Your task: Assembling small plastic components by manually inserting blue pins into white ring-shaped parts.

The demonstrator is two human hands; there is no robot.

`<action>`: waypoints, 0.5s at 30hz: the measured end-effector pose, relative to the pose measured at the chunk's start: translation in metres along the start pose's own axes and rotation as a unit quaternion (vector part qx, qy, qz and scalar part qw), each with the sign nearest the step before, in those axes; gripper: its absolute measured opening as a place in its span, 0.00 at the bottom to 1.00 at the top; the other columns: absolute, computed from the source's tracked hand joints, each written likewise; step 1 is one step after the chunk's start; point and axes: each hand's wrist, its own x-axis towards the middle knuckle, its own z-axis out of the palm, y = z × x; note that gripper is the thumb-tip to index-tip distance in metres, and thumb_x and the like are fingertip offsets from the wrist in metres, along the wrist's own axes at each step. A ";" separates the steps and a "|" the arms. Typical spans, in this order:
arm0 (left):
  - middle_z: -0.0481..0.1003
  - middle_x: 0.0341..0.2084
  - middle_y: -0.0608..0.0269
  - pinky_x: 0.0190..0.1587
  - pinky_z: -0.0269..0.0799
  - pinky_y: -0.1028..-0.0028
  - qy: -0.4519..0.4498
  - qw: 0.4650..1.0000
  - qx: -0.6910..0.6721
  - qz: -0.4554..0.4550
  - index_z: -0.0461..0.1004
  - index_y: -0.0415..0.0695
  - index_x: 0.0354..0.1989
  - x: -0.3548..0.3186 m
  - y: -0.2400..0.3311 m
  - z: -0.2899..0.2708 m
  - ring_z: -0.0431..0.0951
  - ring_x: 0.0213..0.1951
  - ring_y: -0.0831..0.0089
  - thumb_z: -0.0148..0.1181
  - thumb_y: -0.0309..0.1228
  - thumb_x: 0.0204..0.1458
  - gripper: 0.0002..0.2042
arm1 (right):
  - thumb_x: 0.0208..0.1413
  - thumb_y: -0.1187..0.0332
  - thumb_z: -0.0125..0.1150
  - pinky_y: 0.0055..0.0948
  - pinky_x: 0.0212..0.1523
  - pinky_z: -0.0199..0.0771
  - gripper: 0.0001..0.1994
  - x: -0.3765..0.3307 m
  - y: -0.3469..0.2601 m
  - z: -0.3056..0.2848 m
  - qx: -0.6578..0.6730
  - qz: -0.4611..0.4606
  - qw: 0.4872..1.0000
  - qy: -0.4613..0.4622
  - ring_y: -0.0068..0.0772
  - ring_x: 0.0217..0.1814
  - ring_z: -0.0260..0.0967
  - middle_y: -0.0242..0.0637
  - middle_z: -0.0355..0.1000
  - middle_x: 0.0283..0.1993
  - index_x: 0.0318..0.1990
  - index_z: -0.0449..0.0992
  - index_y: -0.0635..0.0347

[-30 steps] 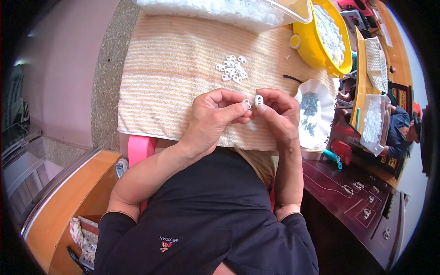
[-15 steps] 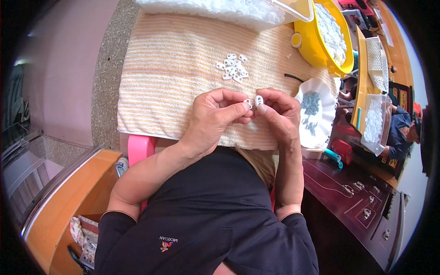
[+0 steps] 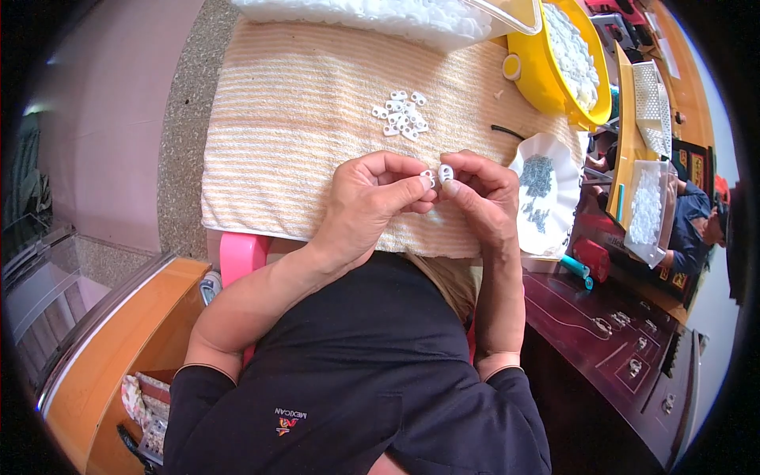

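Observation:
Over the near part of the striped towel, my two hands face each other with their fingertips nearly meeting. My left hand [image 3: 370,196] is closed in a pinch on a small white plastic piece with holes [image 3: 428,177]. Between the thumb and fingers of my right hand [image 3: 484,190] is a white oval plastic piece with two holes [image 3: 446,172], held upright. The two pieces are close together; whether they touch is hard to tell. Beyond my hands lies a loose pile of similar white holed pieces [image 3: 401,115].
A clear bin of white parts [image 3: 443,36] stands on the far side of the towel [image 3: 285,119]. Right of it is a yellow tub [image 3: 538,91]. A white fluted dish [image 3: 560,202] holds small grey pieces. A black strip [image 3: 507,131] lies nearby. Another person [image 3: 690,226] sits at far right.
My right hand and its oval piece have shifted very slightly to the left, toward my left hand. Otherwise the hands and the pile look the same.

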 end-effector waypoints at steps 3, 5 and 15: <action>0.78 0.33 0.57 0.40 0.79 0.75 0.002 1.000 0.000 0.000 0.73 0.36 0.41 0.000 0.001 0.001 0.80 0.34 0.74 0.60 0.23 0.54 0.07 | 0.52 0.81 0.60 0.25 0.45 0.75 0.14 0.000 0.003 -0.007 -0.034 -0.008 0.999 -0.022 0.28 0.42 0.74 0.40 0.74 0.42 0.48 0.74 0.72; 0.78 0.33 0.57 0.40 0.79 0.76 0.002 1.000 0.001 0.000 0.73 0.36 0.40 0.000 0.001 0.002 0.80 0.34 0.74 0.60 0.23 0.54 0.07 | 0.52 0.81 0.60 0.24 0.45 0.75 0.14 0.001 0.003 -0.007 -0.041 -0.016 0.999 -0.026 0.28 0.42 0.73 0.40 0.74 0.42 0.48 0.75 0.71; 0.78 0.32 0.57 0.40 0.79 0.76 0.005 1.000 0.013 -0.001 0.74 0.36 0.40 0.001 -0.001 0.002 0.80 0.33 0.75 0.61 0.24 0.53 0.07 | 0.53 0.81 0.60 0.25 0.46 0.74 0.14 0.000 0.000 -0.005 -0.049 -0.005 0.998 -0.034 0.28 0.43 0.73 0.40 0.73 0.42 0.48 0.75 0.72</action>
